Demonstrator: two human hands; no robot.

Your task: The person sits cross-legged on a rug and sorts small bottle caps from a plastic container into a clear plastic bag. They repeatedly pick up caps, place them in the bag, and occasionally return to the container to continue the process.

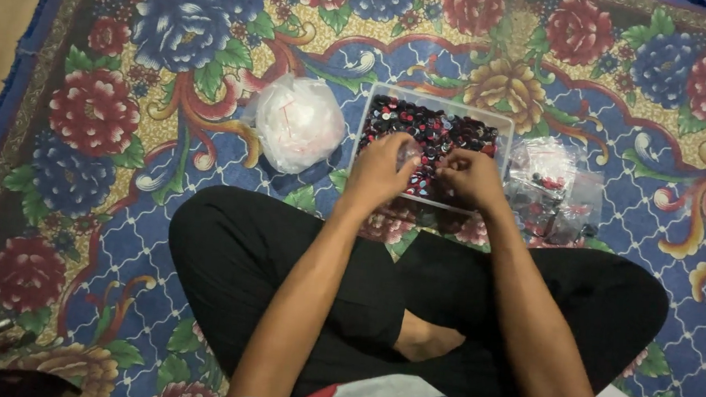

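Both hands together over the clear tray [508, 127] of small dark and red pieces [440, 129]: left hand [383, 169] and right hand [472, 177] pinching a small clear bag [412, 154] between them. Thin, light, slippery film; best gripped at the mouth edges. White bag bundle [298, 123] left of the left hand; filled clear packets [554, 190] just right of the right.

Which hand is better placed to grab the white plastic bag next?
Left. The left hand sits at the clear tray of dark buttons, nearer the white crumpled plastic bag; the right hand is farther away.
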